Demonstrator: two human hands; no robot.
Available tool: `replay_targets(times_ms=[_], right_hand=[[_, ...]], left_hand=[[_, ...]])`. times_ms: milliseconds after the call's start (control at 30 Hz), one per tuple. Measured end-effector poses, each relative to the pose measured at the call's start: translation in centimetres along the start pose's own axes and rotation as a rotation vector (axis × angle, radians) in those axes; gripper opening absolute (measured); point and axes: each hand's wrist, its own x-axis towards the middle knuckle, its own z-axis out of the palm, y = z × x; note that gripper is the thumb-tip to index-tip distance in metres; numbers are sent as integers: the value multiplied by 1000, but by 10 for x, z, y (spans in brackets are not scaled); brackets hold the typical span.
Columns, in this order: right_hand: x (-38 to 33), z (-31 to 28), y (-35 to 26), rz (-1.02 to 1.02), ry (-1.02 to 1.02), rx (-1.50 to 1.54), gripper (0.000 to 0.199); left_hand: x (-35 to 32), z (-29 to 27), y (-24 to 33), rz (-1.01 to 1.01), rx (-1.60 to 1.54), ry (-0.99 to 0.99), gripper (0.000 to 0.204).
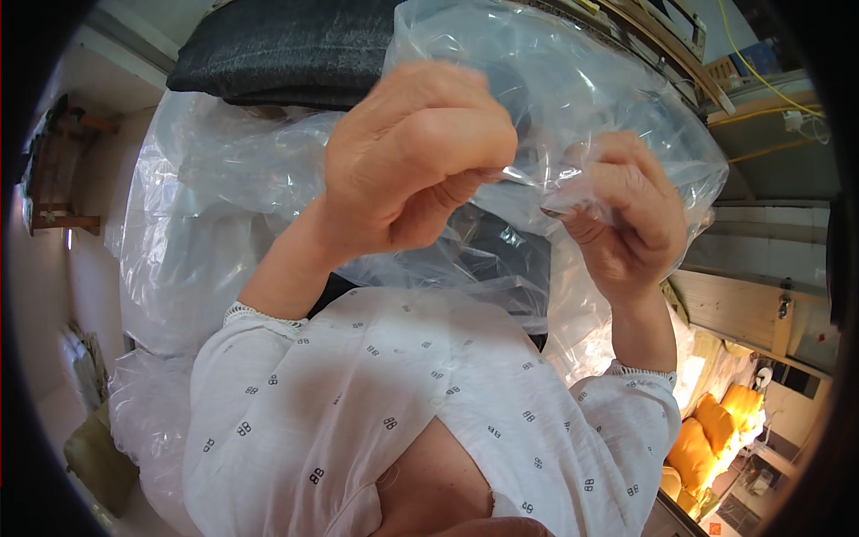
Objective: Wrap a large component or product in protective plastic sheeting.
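A large clear plastic bag (608,76) spreads out in front of me, creased and shiny. My left hand (420,157) is closed in a pinch on a bit of its film, knuckles up. Just to the right, my right hand (626,210) pinches the same film between thumb and fingers. A short twisted stretch of plastic runs taut between the two hands. Behind my left hand lies a dark grey fabric cushion (286,49), its lower edge resting on more clear plastic. Through the film below my hands something dark shows, too covered to name.
More clear plastic sheeting (170,224) hangs down at my left. A wooden frame (67,179) stands farther left. On the right are a wooden panel (734,309), yellow cushions (716,438) under bright light, and a yellow cable (756,67) at the upper right.
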Motion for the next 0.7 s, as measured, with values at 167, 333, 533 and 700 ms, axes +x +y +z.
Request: replay_targets(times_ms=[167,333,533,700], right_hand=[[3,0,7,114,38,149,17],[9,-5,9,73,8,123,22],[46,-35,62,-109,89,-126,23],[-37,-17,89,772,-1021,-354,33]], left_hand=[[13,-2,9,-203,-191,-17,28],[20,-5,10,-304,-149,-84,23],[24,-9,12,-516,-343,-37,14],[25,-6,-1,-618,-484,35,11]])
